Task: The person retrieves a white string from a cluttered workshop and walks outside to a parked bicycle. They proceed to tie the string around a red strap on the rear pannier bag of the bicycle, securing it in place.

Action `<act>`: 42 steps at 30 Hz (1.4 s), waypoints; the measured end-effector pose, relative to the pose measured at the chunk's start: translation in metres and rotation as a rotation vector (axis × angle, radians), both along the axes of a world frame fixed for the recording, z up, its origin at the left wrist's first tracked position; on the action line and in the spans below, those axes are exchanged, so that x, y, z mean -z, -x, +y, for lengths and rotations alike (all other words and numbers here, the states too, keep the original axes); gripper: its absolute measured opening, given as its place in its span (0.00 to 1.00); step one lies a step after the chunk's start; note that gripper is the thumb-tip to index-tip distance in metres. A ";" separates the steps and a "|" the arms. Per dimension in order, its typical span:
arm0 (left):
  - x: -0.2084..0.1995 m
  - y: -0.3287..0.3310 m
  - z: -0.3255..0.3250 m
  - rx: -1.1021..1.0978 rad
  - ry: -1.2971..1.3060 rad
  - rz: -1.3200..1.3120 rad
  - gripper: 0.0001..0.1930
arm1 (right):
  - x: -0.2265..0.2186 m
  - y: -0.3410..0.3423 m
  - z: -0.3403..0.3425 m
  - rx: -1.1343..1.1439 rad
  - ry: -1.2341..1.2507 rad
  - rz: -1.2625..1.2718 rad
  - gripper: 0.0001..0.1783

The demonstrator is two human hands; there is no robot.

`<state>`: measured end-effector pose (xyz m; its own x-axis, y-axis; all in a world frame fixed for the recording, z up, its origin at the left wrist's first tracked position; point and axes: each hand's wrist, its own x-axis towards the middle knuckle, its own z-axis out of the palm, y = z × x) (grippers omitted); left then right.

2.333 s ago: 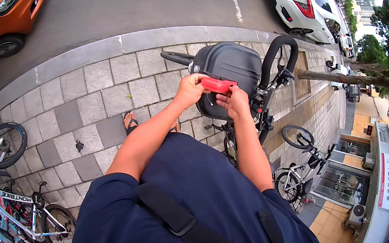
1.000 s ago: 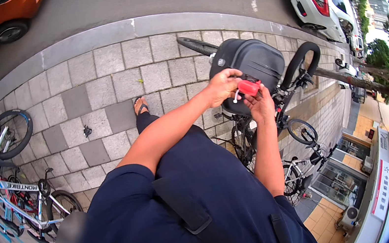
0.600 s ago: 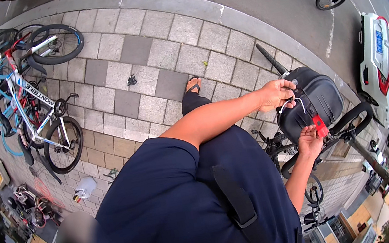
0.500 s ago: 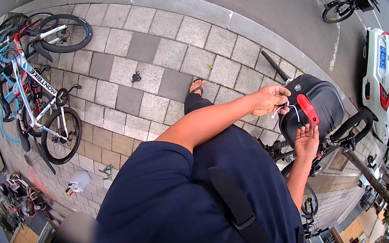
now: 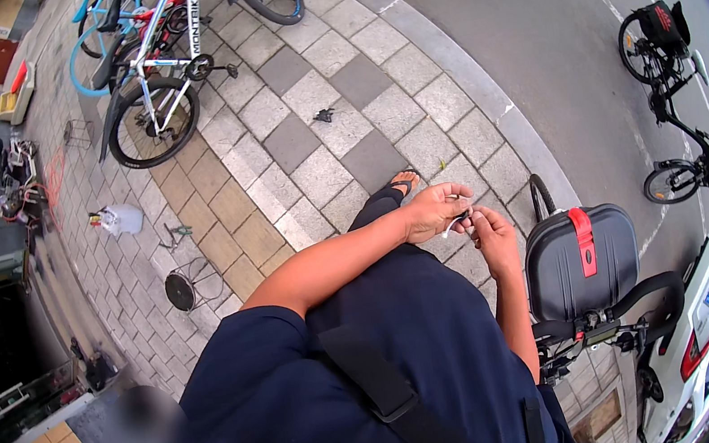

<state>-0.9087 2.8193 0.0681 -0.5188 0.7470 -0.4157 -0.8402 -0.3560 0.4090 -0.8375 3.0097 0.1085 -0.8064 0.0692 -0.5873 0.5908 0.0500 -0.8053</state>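
Note:
In front of my trunk, both hands meet over the paving. My left hand (image 5: 439,213) is closed, pinching a thin white cord (image 5: 448,231) that curls out below its fingers. A small dark piece (image 5: 463,223) shows at the cord, between the fingertips of both hands; its kind is too small to make out. Thumb and fingers of my right hand (image 5: 495,240) close on this dark piece from the right. Just right of that hand stands a bike with a ribbed black case (image 5: 552,271) at its front, a red strip (image 5: 585,242) running over the lid.
The bike's black handlebar (image 5: 655,297) curves below the case. Parked bicycles (image 5: 169,62) stand at the upper left. A whitish plastic container (image 5: 124,219) and a round wire-framed object (image 5: 181,290) are on the paving. A kerb (image 5: 482,95) borders the road, where a white car (image 5: 706,335) is parked.
My right hand has left the case's red strip and come to the left hand, closing at the cord. My left hand has drawn back from the case. The view has turned.

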 end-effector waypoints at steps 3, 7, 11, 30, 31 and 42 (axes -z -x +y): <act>-0.013 -0.022 -0.049 -0.130 0.155 -0.009 0.18 | 0.005 -0.006 -0.040 -0.186 -0.068 0.182 0.16; -0.020 -0.048 -0.100 -0.283 0.225 -0.085 0.16 | -0.011 -0.009 -0.077 -0.288 -0.180 0.176 0.16; -0.024 -0.051 -0.143 -0.402 0.196 -0.142 0.12 | -0.011 -0.013 -0.135 -0.277 -0.209 0.037 0.17; 0.000 -0.063 -0.587 -1.056 0.037 -0.077 0.16 | 0.024 0.148 -0.568 -0.921 -0.359 0.168 0.18; 0.004 -0.066 -0.602 -1.107 0.045 -0.106 0.16 | 0.026 0.156 -0.588 -0.990 -0.397 0.148 0.18; -0.014 -0.101 -0.782 -1.595 0.164 -0.160 0.16 | 0.045 0.242 -0.884 -1.773 -0.236 0.268 0.17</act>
